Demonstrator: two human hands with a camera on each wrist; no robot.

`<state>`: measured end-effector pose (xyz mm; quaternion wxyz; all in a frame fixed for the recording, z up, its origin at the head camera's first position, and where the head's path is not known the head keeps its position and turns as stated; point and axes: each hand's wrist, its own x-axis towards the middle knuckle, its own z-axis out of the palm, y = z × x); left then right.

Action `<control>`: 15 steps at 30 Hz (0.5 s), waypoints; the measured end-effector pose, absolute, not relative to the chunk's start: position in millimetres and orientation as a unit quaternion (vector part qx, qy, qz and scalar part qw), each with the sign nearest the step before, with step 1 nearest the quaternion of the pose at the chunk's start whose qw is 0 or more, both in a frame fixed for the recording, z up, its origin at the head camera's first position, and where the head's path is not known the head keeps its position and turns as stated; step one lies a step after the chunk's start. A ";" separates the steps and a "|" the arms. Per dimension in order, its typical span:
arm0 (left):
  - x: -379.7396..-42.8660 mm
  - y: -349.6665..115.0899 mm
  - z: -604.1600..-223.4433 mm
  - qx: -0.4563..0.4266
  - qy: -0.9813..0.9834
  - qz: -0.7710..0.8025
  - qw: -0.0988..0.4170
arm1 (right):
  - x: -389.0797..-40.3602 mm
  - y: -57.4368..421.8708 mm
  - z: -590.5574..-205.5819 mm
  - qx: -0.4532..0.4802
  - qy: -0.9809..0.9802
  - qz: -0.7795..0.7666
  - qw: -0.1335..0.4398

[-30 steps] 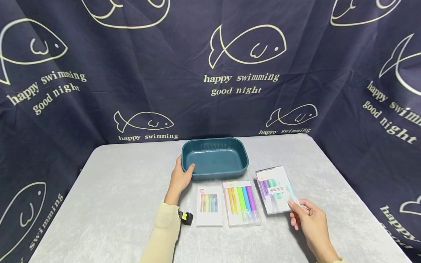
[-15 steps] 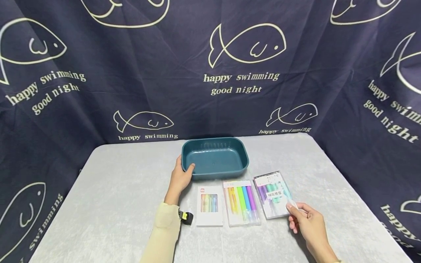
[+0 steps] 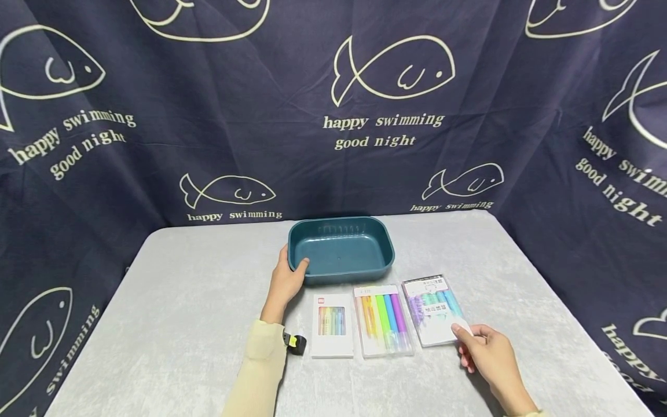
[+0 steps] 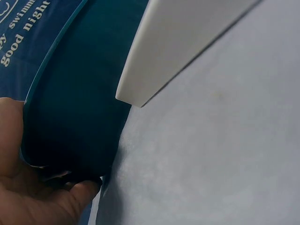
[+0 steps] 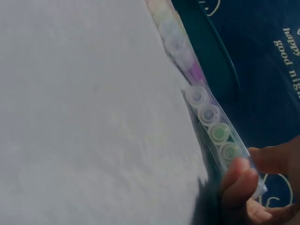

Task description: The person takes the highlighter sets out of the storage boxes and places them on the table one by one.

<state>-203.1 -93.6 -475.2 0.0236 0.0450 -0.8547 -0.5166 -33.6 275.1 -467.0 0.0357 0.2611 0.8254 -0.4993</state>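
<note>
My left hand (image 3: pixel 285 284) grips the near left corner of a teal plastic basin (image 3: pixel 341 258), thumb over the rim and fingers outside. The left wrist view shows the same grip on the basin wall (image 4: pixel 79 93). My right hand (image 3: pixel 492 353) pinches the near right corner of a clear pack of purple, green and blue pens (image 3: pixel 432 307) between thumb and fingers. Round pen ends (image 5: pixel 219 133) show along its near edge in the right wrist view. To its left lies a clear pack of yellow, green, blue and purple pens (image 3: pixel 385 321), with a white pen box (image 3: pixel 332 344) beyond that.
A grey-white cloth (image 3: pixel 172 324) covers the table. Behind it and at both sides hangs a dark blue curtain (image 3: pixel 292 145) printed with fish and lettering. A black and yellow band (image 3: pixel 294 344) is on my left wrist.
My right hand has lowered the right pen pack toward the table and slightly nearer me, turning it more in line with the other pack. My left hand and the basin have stayed put.
</note>
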 end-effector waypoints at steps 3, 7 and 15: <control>-202.7 -92.8 -475.1 0.045 -0.855 -0.516 0.023 | -32.9 278.7 -466.6 0.252 0.848 -0.464 0.048; -202.4 -92.7 -473.5 0.048 -0.854 -0.517 0.021 | -34.1 282.0 -466.5 0.242 0.864 -0.437 0.055; -203.0 -93.3 -472.2 0.047 -0.854 -0.518 0.023 | -33.5 286.0 -462.6 0.232 0.877 -0.416 0.055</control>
